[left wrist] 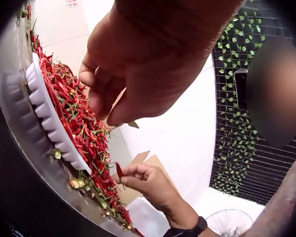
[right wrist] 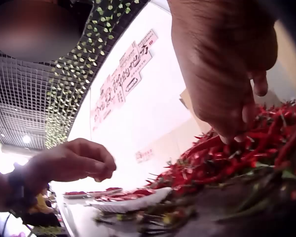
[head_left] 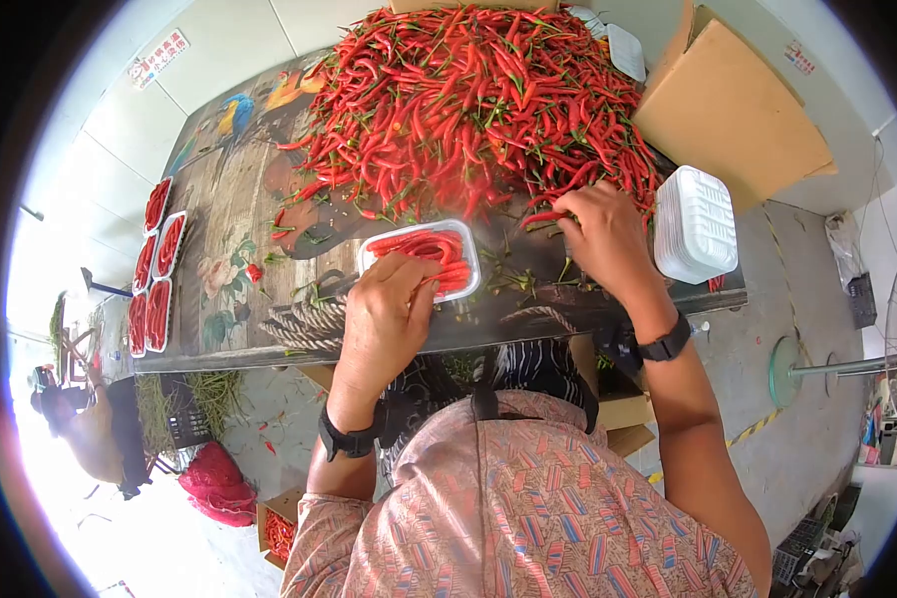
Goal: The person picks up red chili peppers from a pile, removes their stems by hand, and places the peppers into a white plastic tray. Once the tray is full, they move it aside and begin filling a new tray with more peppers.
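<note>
Red chili peppers fill most of a white plastic tray [head_left: 468, 235] at the front of the table. Over its near side hovers my left hand [head_left: 384, 307], fingers loosely bent; nothing shows between them in the left wrist view. My right hand [head_left: 611, 239] is at the front right edge of a large heap of red chilies [head_left: 468, 110]. Between its thumb and fingers it pinches a single red chili [left wrist: 119, 171], seen in the left wrist view. In the right wrist view, the back of that hand hides most of its fingertips.
A stack of white trays [head_left: 708, 224] stands at the table's right edge. Several filled trays [head_left: 159, 314] lie at the left edge. Green stems [head_left: 518, 284] litter the wood between my hands. A cardboard box [head_left: 733, 105] leans behind the heap at right. Another person [head_left: 85, 429] is at far left.
</note>
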Demonstrator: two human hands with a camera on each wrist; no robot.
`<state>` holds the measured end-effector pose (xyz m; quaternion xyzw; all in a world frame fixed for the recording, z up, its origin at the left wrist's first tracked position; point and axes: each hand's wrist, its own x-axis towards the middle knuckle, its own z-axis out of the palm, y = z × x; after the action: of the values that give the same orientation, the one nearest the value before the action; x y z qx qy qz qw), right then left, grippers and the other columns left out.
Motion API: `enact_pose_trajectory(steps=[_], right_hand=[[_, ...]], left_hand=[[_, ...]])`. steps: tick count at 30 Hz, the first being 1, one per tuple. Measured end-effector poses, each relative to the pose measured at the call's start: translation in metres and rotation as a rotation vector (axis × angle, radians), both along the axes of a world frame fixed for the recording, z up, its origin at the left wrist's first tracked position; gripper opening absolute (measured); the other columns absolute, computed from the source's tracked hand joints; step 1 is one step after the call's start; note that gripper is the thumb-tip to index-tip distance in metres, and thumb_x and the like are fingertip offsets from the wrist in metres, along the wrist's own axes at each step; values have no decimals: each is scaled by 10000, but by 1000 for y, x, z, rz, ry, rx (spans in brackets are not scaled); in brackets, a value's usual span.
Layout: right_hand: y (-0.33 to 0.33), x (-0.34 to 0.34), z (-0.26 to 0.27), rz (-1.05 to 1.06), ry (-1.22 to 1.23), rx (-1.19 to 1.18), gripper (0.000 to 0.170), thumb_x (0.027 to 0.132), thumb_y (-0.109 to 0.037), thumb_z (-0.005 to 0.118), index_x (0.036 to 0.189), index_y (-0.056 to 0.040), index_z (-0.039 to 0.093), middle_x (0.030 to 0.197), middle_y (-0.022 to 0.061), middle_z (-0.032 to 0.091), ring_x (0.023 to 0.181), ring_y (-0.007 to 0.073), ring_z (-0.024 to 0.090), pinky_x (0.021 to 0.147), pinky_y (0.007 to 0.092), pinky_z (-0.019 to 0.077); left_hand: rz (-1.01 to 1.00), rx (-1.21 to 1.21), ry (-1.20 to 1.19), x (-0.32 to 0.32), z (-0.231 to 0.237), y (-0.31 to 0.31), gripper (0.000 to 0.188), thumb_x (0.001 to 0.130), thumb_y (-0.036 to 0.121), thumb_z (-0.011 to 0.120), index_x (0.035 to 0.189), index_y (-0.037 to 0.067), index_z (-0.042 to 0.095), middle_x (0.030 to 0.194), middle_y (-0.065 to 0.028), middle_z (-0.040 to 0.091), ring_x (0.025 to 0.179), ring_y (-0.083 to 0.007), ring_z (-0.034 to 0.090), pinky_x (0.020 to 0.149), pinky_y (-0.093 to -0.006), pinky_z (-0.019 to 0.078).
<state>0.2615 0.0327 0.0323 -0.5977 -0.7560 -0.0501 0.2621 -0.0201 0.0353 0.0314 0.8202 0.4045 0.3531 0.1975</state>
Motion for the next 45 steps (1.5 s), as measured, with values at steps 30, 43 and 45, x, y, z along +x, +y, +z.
enact_pose_trajectory(steps=[30, 43, 45], right_hand=[[-30, -86, -16, 146, 192, 142, 158, 688, -60, 732, 685, -101, 579, 654, 48, 584, 657, 255, 566, 662, 385, 400], [-32, -74, 4, 431, 299, -76, 161, 714, -105, 775, 859, -88, 707, 899, 29, 667, 859, 253, 596, 819, 386, 425], [-28, -80, -1, 450, 305, -51, 154, 717, -96, 766, 853, -74, 697, 881, 45, 654, 849, 264, 596, 782, 402, 426]], left_hand=[[28, 106, 15, 16, -8, -20, 130, 775, 28, 734, 851, 21, 630, 744, -128, 585, 680, -311, 579, 635, -404, 455], [63, 9, -38, -7, -10, -20, 112, 780, 44, 726, 879, 39, 676, 782, -119, 611, 759, -319, 608, 697, -406, 456], [-3, 32, -85, -5, -10, -16, 112, 775, 39, 730, 878, 34, 687, 801, -115, 622, 787, -318, 616, 725, -404, 470]])
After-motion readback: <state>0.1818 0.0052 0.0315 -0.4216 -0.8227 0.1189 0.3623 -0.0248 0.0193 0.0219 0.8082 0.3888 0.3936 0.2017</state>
